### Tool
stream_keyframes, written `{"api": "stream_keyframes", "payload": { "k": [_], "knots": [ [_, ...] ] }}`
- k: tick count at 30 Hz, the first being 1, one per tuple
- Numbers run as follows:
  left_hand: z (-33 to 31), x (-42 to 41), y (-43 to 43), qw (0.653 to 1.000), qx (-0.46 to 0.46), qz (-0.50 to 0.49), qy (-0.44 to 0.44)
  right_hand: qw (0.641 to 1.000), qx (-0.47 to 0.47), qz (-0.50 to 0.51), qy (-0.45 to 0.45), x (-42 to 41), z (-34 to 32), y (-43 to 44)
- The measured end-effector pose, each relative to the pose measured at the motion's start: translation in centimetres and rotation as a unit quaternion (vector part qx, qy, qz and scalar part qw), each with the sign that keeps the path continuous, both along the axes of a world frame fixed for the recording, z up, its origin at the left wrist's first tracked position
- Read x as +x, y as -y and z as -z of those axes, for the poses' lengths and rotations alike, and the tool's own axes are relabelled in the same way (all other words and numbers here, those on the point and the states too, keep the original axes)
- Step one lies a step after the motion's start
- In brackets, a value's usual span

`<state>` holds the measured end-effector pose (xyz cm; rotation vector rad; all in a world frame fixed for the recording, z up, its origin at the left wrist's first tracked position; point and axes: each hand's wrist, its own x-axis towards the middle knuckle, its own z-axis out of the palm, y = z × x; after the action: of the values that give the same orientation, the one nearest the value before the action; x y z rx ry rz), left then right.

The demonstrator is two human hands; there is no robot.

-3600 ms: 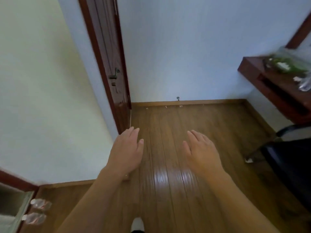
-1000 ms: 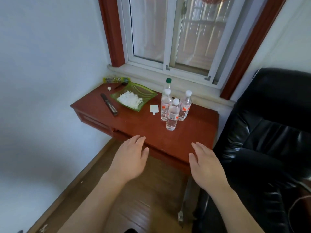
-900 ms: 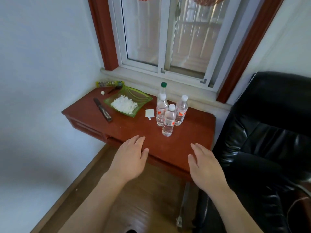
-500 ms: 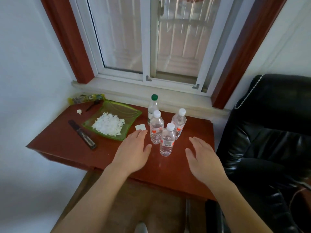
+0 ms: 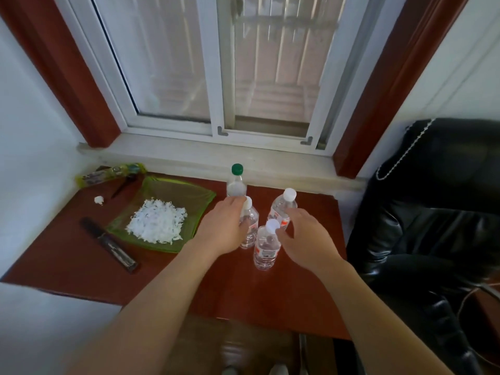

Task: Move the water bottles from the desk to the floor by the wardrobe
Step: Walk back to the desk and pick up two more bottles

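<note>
While four water bottles stand upright in a tight cluster right of centre on the bench [image 5: 81,255], both hands reach in from the near side. The green-capped bottle [image 5: 237,182] is farthest, by the window sill [image 5: 189,155]. The left white-capped bottle [image 5: 250,226] and the far right bottle [image 5: 284,209] stand in front of it, and the near bottle [image 5: 266,247] is closest to the person.

The left hand [image 5: 224,228] lies just left of the left white-capped bottle, with its fingers fairly straight past the neck and its thumb on the near side. It is spread wide; whether it already touches the plastic cannot be told. The right hand [image 5: 305,239] is just right of the near bottle. Its fingers arch loosely toward the far right bottle's label and it holds nothing.

Every bottle's long axis is vertical, so a sideways wrap around the body looks right. Each hand is nearest the bottle on its own side. The bottles stand so close that closing on one could knock its neighbour over.

A green dish [image 5: 162,190] of white shreds sits to the left and a black chair [image 5: 433,212] to the right.
</note>
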<state>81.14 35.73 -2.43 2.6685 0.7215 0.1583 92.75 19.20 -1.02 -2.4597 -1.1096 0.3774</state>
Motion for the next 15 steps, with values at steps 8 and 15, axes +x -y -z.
{"api": "stream_keyframes", "payload": {
  "k": [8, 15],
  "knots": [
    [2.0, 3.7, -2.0, 0.999, -0.003, 0.024, -0.025, 0.998, -0.027, -0.043, -0.045, 1.5, 2.6, -2.4],
    [3.0, 4.7, -2.7, 1.0, -0.004, 0.013, -0.007, 0.997, -0.004, -0.066, -0.026, 1.8, 3.5, -3.1]
  ]
}}
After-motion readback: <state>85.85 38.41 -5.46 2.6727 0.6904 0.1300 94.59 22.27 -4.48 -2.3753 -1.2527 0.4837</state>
